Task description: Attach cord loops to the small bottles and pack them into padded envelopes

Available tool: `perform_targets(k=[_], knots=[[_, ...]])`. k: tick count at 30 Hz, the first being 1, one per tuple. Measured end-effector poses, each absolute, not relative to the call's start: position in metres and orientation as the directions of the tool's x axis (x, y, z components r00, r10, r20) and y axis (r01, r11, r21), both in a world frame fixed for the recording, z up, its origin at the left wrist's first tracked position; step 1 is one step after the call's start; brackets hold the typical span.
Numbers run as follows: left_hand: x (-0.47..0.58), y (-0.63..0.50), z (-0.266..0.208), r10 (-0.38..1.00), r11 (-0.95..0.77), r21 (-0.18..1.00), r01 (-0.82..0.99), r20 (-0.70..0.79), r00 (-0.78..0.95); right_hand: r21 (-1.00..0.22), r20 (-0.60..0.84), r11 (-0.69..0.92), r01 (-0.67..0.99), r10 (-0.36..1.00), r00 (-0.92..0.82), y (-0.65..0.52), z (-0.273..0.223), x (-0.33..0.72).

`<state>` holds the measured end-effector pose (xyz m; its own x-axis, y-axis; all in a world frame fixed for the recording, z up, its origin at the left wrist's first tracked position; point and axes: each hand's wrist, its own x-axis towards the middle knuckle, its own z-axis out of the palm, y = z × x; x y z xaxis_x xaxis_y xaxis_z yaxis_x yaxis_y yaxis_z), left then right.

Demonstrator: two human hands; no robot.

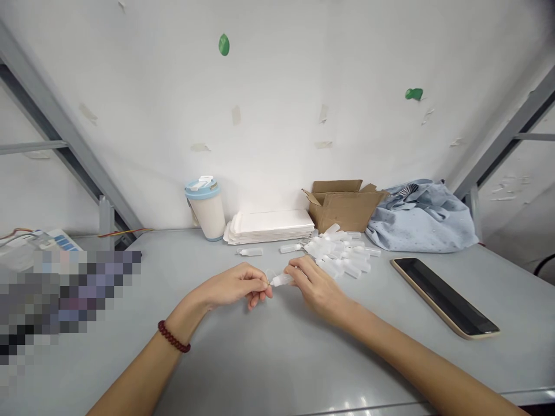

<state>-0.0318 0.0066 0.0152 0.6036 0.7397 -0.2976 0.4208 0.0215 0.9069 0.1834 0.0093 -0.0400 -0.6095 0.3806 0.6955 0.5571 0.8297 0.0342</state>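
Note:
My right hand [315,289] is closed around a small white needle-tip squeeze bottle [281,280], its tip pointing left. My left hand [240,286] meets that tip with thumb and forefinger pinched; something thin and curved shows by the fingertips, too small to name. A pile of similar translucent bottles [342,251] lies just beyond my right hand, several with thin metal needles. One separate bottle [251,252] rests on its side beyond my left hand.
Along the wall stand a lidded cup [207,211], a stack of white flat cartons [269,225], an open cardboard box [347,209] and a light-blue cloth bag [420,222]. A phone [444,296] lies at right on the grey table [243,370]. The left side is blurred out.

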Motion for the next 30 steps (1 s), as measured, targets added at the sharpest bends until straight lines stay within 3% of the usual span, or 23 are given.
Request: perform_targets(k=[4,11,21,30], knots=[[-0.031,0.008,0.013,0.748,0.059,0.913,0.403,-0.308,0.588,0.014,0.692,0.827,0.562,0.397,-0.602,0.01,-0.041,0.182],[-0.04,0.012,0.02,0.803,0.088,0.934,0.345,-0.272,0.531,-0.14,0.676,0.817,0.559,0.491,-0.549,0.017,-0.04,0.183],[-0.043,0.016,0.015,0.825,0.016,0.888,0.459,-0.271,0.496,-0.179,0.642,0.81,0.558,0.526,-0.558,0.014,-0.039,0.182],[-0.08,0.039,-0.001,0.91,0.036,0.81,0.585,-0.269,0.316,-0.153,0.525,0.678,0.719,0.672,-0.523,0.038,-0.05,0.198]])
